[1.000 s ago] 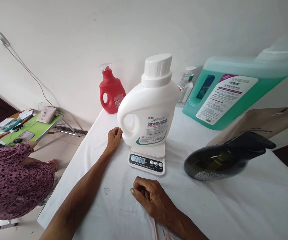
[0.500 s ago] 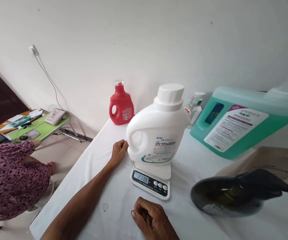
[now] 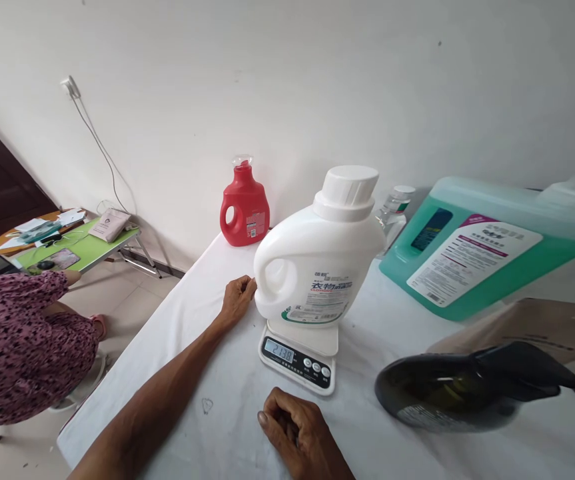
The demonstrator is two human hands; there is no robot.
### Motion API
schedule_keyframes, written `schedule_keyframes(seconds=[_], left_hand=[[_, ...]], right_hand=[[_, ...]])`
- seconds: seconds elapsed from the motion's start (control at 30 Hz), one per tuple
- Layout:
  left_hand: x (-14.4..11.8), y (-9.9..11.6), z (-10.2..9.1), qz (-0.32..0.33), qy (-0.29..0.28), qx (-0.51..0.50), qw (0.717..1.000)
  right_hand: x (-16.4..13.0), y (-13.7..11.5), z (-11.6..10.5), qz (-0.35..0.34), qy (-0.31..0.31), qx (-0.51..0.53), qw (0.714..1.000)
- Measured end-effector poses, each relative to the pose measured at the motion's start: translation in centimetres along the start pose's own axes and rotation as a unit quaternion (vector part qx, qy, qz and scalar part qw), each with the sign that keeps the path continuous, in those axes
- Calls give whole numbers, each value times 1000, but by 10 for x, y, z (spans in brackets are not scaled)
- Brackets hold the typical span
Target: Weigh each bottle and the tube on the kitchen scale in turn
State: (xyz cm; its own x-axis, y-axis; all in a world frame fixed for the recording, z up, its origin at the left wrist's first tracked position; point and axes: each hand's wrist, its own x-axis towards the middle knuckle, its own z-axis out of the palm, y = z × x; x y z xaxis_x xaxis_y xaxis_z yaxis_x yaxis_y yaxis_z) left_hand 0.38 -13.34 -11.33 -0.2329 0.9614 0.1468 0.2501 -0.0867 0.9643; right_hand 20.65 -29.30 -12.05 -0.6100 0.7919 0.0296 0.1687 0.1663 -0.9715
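Note:
A big white detergent jug point(image 3: 317, 260) with a white cap stands on a small white kitchen scale point(image 3: 298, 352) whose display shows digits. My left hand point(image 3: 237, 298) rests on the white tablecloth with curled fingers just beside the jug's handle side, at or very near its surface. Nearer to me, my right hand point(image 3: 294, 433) lies in a loose fist on the cloth, in front of the scale, holding nothing.
A red detergent bottle point(image 3: 245, 207) stands at the table's far edge by the wall. A clear bottle point(image 3: 392, 212), a large green jug point(image 3: 487, 243) and a dark bottle point(image 3: 467, 387) lie to the right. A person in a patterned top point(image 3: 17, 347) sits at left by a green folding table point(image 3: 80, 248).
The view has tilted up, so everything sits lower in the picture. Both hands, the jug and the scale have kept their places.

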Motion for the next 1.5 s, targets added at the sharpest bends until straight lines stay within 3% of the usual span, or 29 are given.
schedule_keyframes(seconds=[0.1,0.33,1.5], left_hand=[[0,0,-2,26,-25,33,999],[0,0,-2,33,-23,52,998],[1,2,-1,35,-22,56,998]], right_hand=[[-1,-2,-1,0,4,0,1000],[1,-11,-2,-1,10,5,1000],[1,-9,-1,-10,18,5,1000]])
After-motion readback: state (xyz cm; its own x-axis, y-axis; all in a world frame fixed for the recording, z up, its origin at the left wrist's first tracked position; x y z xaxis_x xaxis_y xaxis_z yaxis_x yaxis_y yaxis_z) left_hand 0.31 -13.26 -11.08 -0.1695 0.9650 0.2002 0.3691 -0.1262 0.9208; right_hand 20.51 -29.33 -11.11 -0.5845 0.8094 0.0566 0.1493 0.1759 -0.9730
